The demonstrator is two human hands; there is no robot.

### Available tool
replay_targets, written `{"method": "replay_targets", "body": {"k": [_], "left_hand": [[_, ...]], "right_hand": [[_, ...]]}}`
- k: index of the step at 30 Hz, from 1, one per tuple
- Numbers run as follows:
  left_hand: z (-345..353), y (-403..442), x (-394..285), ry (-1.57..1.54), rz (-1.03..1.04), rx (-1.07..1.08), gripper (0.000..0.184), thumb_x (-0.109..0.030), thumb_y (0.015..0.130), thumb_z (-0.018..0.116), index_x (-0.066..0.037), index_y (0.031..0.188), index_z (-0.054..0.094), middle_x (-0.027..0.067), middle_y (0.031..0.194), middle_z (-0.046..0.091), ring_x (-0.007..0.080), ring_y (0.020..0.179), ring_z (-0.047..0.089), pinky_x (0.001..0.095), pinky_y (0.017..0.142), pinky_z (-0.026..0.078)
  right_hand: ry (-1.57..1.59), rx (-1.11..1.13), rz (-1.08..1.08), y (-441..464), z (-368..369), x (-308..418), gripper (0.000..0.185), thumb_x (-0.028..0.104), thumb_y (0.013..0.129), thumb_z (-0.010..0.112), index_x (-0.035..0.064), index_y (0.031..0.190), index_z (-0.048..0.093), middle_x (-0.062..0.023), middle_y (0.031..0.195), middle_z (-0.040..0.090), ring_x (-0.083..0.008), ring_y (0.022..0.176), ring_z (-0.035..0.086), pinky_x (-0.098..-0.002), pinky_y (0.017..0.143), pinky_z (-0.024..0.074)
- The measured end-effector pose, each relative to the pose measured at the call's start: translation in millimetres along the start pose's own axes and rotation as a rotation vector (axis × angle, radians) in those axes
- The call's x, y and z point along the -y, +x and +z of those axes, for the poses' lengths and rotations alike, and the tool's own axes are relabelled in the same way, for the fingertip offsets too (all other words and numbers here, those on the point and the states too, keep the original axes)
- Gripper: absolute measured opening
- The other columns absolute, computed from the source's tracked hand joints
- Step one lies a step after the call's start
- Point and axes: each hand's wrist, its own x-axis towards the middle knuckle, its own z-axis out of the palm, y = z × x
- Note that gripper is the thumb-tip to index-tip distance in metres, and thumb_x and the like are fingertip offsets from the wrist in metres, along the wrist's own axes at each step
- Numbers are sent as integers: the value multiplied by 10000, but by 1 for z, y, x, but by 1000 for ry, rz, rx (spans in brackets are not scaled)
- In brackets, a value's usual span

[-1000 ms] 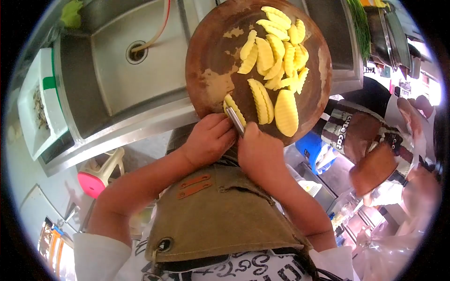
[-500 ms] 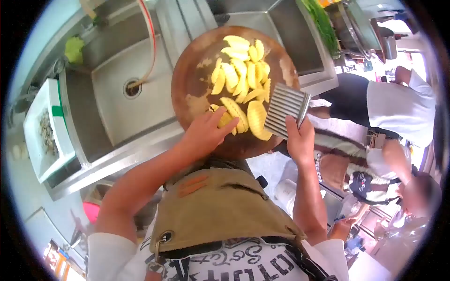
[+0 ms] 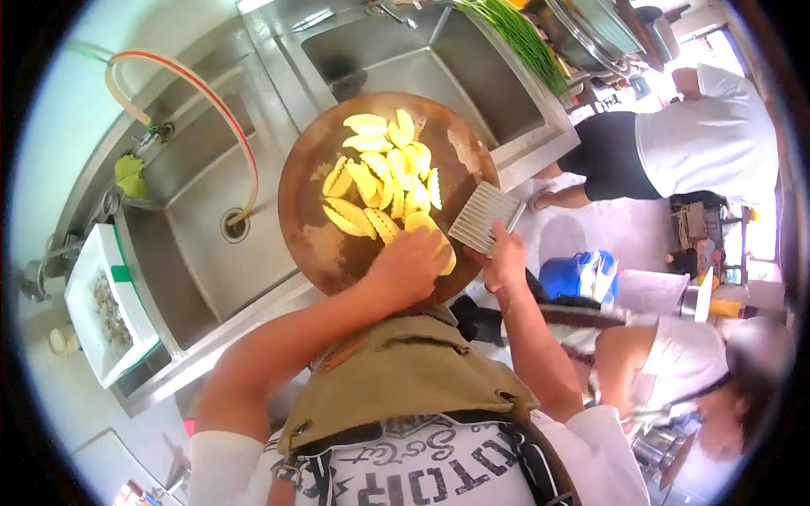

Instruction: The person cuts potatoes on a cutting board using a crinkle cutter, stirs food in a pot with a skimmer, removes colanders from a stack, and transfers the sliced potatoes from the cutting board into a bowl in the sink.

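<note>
On a round wooden chopping board (image 3: 308, 185) lie several yellow crinkle-cut potato wedges (image 3: 384, 173). My left hand (image 3: 411, 266) is closed over a larger potato piece (image 3: 420, 222) near the board's front edge, its fingers gripping it from above. In my right hand (image 3: 504, 260) is a crinkle cutter (image 3: 485, 218) with a ridged metal blade, held at the board's right edge, apart from the potato. Part of the piece under my left hand is hidden by the fingers.
Left of the board is a steel sink (image 3: 194, 253) with a hose (image 3: 245, 152) running into its drain. Behind is a second sink (image 3: 472, 84), with green stalks (image 3: 515, 42) beside it. A white tray (image 3: 93, 295) stands far left. Two people (image 3: 700, 135) are at the right.
My left hand has moved off the cut wedges and onto the larger piece beside them. Those wedges now lie on the board. The cutter is still in my right hand. The head view has shifted.
</note>
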Motion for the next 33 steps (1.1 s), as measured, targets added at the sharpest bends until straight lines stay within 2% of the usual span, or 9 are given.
{"method": "replay_targets", "body": {"k": [2, 5, 8, 12, 14, 16, 18, 30, 33], "left_hand": [[22, 12, 7, 58, 63, 166, 377, -231, 692, 695, -19, 990, 603, 147, 936, 570, 314, 865, 556, 414, 690, 461], [50, 15, 17, 255, 146, -38, 275, -205, 686, 692, -28, 874, 597, 114, 789, 526, 300, 753, 539, 393, 640, 459], [35, 18, 5, 25, 93, -82, 217, -170, 690, 676, -29, 837, 600, 108, 728, 529, 293, 705, 550, 388, 617, 461], [-42, -5, -19, -427, -422, -267, 264, -157, 792, 609, 47, 958, 634, 119, 849, 657, 244, 759, 630, 355, 680, 505], [-54, -40, -16, -793, -1033, -399, 253, -181, 854, 585, 29, 982, 641, 80, 855, 663, 184, 748, 629, 319, 674, 504], [-58, -86, 6, -896, -1312, -588, 246, -173, 869, 572, 35, 983, 642, 42, 836, 647, 122, 700, 588, 284, 627, 482], [-45, -127, 25, -853, -1463, -655, 238, -161, 861, 567, 44, 959, 639, 57, 830, 642, 117, 696, 572, 279, 621, 469], [-13, -69, 13, -1105, -1476, -629, 285, -245, 861, 619, 34, 920, 632, 101, 799, 639, 162, 692, 587, 304, 610, 468], [-35, -67, 9, -595, -1507, -154, 293, -264, 834, 648, 4, 952, 634, 135, 880, 642, 226, 740, 615, 336, 633, 493]], "right_hand": [[119, -19, 22, -5, 16, 5, 361, 236, 945, 506, -16, 1202, 471, -135, 1092, 578, -273, 939, 614, -434, 718, 561], [138, -123, -21, 3, 26, 24, 349, 227, 940, 517, -4, 1198, 472, -131, 1108, 571, -273, 916, 608, -434, 656, 548], [16, -61, -219, 22, 21, 36, 264, 200, 952, 518, 9, 1135, 513, -109, 1011, 615, -233, 819, 622, -378, 638, 527], [-430, 66, -537, 13, 50, 57, 220, 190, 919, 566, -8, 1013, 559, -144, 867, 652, -245, 733, 643, -383, 616, 516], [-977, 183, -475, -23, 80, 66, 272, 195, 903, 560, -37, 1046, 545, -170, 769, 659, -267, 625, 647, -443, 558, 510], [-1332, 626, -741, -42, 103, 41, 263, 219, 890, 551, -36, 952, 527, -215, 667, 625, -356, 569, 631, -487, 543, 497], [-1387, 799, -630, -54, 130, 10, 206, 197, 874, 513, -9, 863, 516, -213, 660, 624, -407, 603, 623, -504, 544, 489], [-1772, 790, -702, -19, 109, 55, 164, 130, 837, 462, -2, 890, 545, -195, 700, 645, -365, 675, 659, -490, 597, 508], [-1769, 736, -694, -20, 100, 59, 169, 147, 855, 458, 6, 895, 542, -202, 678, 633, -378, 653, 649, -499, 582, 498]]}}
